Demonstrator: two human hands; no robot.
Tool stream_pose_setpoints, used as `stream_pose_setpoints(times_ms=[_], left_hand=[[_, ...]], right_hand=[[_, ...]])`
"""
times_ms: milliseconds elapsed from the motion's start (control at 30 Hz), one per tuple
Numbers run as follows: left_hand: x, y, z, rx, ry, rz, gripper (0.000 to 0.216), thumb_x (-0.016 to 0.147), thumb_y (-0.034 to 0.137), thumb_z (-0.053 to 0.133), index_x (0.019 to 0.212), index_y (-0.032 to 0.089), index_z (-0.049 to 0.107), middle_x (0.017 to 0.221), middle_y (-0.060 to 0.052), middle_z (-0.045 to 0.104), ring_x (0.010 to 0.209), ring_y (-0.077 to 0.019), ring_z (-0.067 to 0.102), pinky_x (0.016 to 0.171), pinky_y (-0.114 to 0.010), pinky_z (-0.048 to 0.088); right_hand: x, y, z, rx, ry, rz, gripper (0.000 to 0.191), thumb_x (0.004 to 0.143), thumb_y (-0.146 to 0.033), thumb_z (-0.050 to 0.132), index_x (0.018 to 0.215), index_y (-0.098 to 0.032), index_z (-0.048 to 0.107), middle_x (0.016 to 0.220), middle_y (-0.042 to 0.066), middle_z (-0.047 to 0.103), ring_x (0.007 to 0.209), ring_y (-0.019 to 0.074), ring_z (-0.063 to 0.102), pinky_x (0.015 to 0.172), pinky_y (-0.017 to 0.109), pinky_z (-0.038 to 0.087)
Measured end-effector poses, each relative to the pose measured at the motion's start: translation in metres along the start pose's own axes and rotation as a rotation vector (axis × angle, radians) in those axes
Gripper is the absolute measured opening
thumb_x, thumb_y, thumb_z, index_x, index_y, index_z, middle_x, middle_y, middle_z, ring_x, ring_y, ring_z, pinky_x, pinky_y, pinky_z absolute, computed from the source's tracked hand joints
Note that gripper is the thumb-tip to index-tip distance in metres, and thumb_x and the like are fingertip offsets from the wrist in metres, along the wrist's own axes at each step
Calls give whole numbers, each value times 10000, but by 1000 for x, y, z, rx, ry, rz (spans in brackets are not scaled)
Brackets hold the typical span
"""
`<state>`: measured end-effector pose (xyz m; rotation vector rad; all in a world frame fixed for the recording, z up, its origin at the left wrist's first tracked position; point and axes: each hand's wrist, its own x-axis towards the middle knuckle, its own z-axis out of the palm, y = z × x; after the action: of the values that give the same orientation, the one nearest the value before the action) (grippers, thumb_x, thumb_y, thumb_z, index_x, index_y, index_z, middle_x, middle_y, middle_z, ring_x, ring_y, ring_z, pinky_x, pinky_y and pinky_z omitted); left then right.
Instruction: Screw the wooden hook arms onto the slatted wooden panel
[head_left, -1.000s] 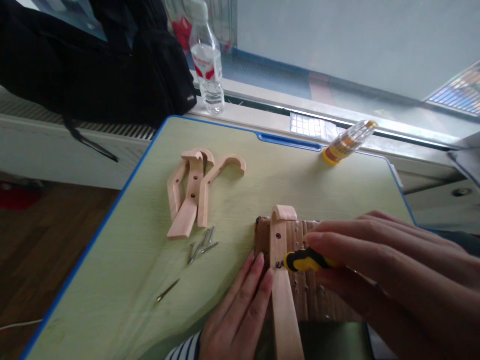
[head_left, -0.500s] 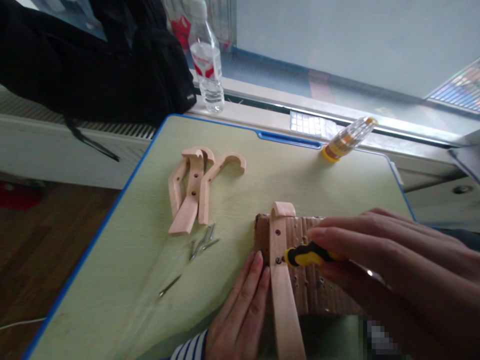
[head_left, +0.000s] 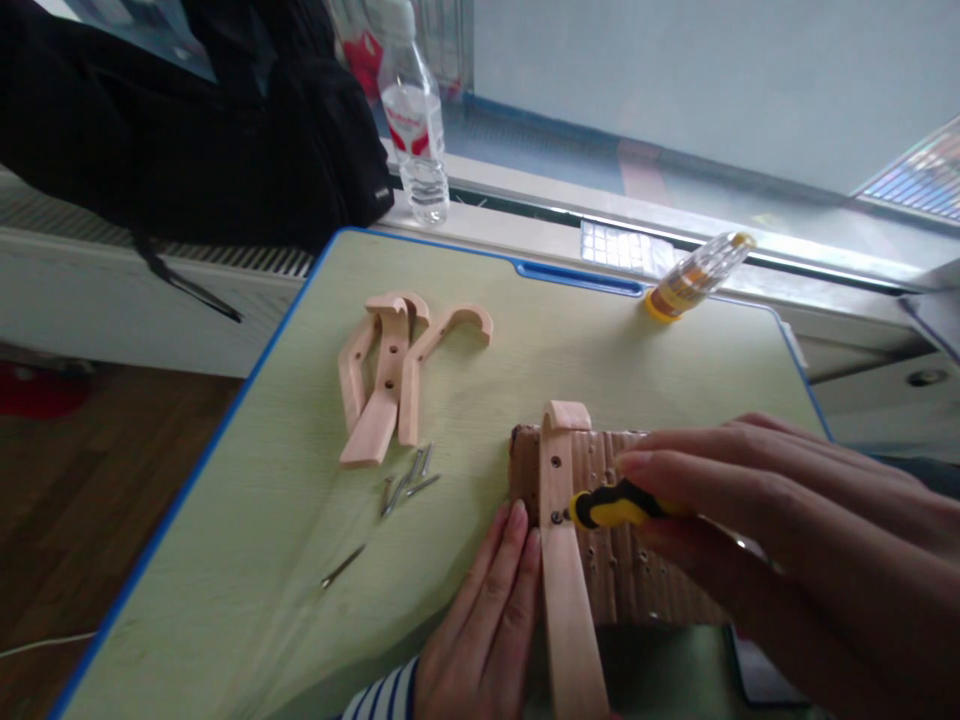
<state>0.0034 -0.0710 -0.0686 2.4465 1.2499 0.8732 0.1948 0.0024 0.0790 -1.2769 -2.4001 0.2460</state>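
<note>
A wooden hook (head_left: 566, 580) lies across a brown ridged board (head_left: 626, 575) dotted with small holes. My right hand (head_left: 787, 530) is closed on a yellow and black screwdriver (head_left: 611, 507), whose tip sits at the hook's lower screw hole. Flat beside the hook, my left hand (head_left: 491, 610) has its fingers stretched out against the left edge of the board and hook. Several more wooden hooks (head_left: 382, 375) rest in a group farther back. Near them lie several loose screws (head_left: 401, 487), and one separate screw (head_left: 343, 567) is closer to me.
An amber-bottomed clear container (head_left: 694, 280) stands at the table's back right. On the sill are a water bottle (head_left: 416, 130) and a white gridded sheet (head_left: 619, 247). A black backpack (head_left: 225, 140) is at the left, beyond the blue-edged table (head_left: 247, 520).
Hardly anything differs. The screwdriver and right hand have shifted very slightly, and the whole view has moved a touch. My left hand stays in place.
</note>
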Motion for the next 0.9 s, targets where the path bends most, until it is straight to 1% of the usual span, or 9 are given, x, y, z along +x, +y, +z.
stream_pose_setpoints(times_ms=[133,200,300,433,500,600,700,800,900], left_hand=[[1,-1,-2,-5,-1,2,877,856,632,340,1446,19,127,1401,-231,385,1291,-312,386,1054,-387,365],[2,-3,-5,-3,-30,29,895,845,629,379,1445,14,127,1398,-240,383,1288,-317,388,1044,-387,379],[2,-4,-9,17,-83,87,937,823,628,432,1439,-8,124,1397,-261,370,1296,-325,370,1041,-377,383],[2,-3,-8,10,-65,35,895,852,615,379,1442,-3,109,1418,-249,344,1314,-318,343,1057,-390,360],[1,-2,-5,2,-57,30,877,855,609,380,1444,10,127,1426,-234,340,1314,-311,348,1058,-380,359],[0,-1,2,-8,9,34,897,843,639,366,1438,1,157,1421,-233,352,1313,-318,348,1051,-380,370],[0,-1,3,-18,39,15,928,812,674,386,1428,5,202,1396,-239,389,1301,-325,369,1022,-394,409],[5,-1,-9,-78,25,-26,911,792,692,399,1405,33,266,1389,-230,404,1287,-325,394,1000,-422,434],[17,0,-30,-184,-60,-89,838,807,717,306,1362,92,355,1373,-185,446,1253,-295,448,980,-422,458]], right_hand=[[5,-3,-3,-26,-8,-38,228,851,-275,563,1075,-229,571,1035,-8,671,849,116,630,714,235,486],[5,-2,-4,-32,-7,-56,219,848,-261,567,1063,-219,575,1017,-10,676,840,108,629,703,222,485],[2,0,-3,-54,16,-24,228,877,-321,522,1089,-248,563,1028,-14,674,846,115,631,707,231,491],[-2,1,0,-59,-6,-22,262,879,-368,509,1123,-278,541,1038,-13,672,840,127,638,718,251,499],[-2,0,0,-52,1,-26,260,876,-350,516,1122,-272,545,1032,-5,673,837,133,638,718,259,500],[0,-1,-2,-41,11,-14,262,870,-317,528,1125,-258,552,1038,4,673,847,140,634,704,265,497],[3,-2,-7,-15,-30,-40,235,855,-257,549,1087,-227,569,1018,2,678,811,123,628,665,247,488],[6,-3,-11,-2,-63,-44,183,855,-241,550,1029,-204,593,986,8,683,763,111,622,642,243,480],[9,-6,-12,-10,-48,-81,174,867,-230,535,1024,-187,597,974,21,685,792,109,620,668,235,473]])
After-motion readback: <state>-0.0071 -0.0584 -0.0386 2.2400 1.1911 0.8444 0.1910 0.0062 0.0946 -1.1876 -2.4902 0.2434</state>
